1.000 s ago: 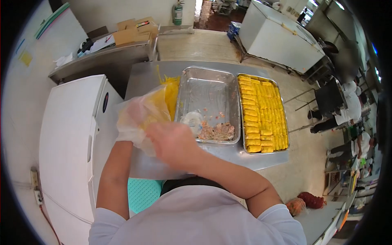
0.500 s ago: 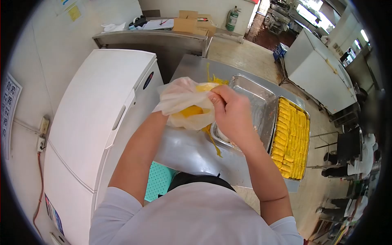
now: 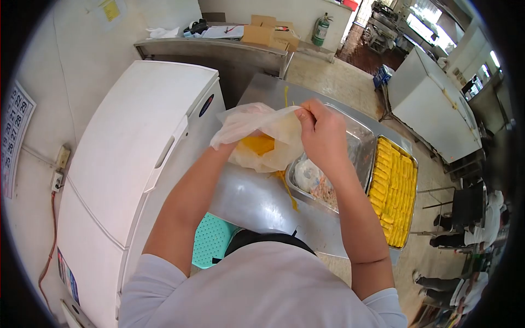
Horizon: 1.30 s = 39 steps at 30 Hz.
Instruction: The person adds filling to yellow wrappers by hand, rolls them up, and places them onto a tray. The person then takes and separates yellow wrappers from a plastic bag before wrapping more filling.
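Right hand point(image 3: 324, 134) is pinching the bag's edge between its fingers, apparently spreading the mouth. Left hand point(image 3: 246, 115) is sitting under the clear plastic; whether its fingers are grasping, cannot tell. Bag point(image 3: 287, 146) is hanging over the left of the surface point(image 3: 246, 194), yellow stuff point(image 3: 258, 144) showing inside. Tray point(image 3: 356, 128) is lying just right, filling point(image 3: 324, 191) gathering nearside; rolls point(image 3: 391, 191) are sitting farther right in rows, presumably for compact packing.
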Each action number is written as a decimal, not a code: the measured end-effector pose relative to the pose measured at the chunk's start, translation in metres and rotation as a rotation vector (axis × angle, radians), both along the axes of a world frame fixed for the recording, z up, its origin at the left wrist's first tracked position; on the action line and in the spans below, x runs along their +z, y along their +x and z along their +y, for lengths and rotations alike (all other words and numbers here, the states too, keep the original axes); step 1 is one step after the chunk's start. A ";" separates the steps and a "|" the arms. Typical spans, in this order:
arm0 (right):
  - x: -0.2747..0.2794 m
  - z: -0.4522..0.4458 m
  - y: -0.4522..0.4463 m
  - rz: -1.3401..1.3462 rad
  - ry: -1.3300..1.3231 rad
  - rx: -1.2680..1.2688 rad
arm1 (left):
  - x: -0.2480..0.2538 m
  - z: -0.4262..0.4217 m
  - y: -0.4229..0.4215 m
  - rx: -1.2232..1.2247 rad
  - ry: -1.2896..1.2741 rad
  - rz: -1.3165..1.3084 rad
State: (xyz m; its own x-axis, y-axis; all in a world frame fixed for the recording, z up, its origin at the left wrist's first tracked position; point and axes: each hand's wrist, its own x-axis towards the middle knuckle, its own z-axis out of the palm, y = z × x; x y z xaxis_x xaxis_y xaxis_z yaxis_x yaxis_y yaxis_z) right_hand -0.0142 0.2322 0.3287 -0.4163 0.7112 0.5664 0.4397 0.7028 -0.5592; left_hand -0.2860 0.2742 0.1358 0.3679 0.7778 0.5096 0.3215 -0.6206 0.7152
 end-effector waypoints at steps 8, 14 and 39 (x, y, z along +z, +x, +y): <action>-0.045 -0.008 0.023 -0.111 -0.141 -0.024 | -0.044 -0.142 0.110 0.729 -0.264 0.468; -0.116 -0.028 0.050 -0.198 -0.277 0.034 | -0.043 -0.224 0.146 0.687 -0.560 0.532; -0.155 -0.081 0.079 0.053 -0.627 0.150 | -0.001 -0.336 0.132 1.211 -0.446 -0.447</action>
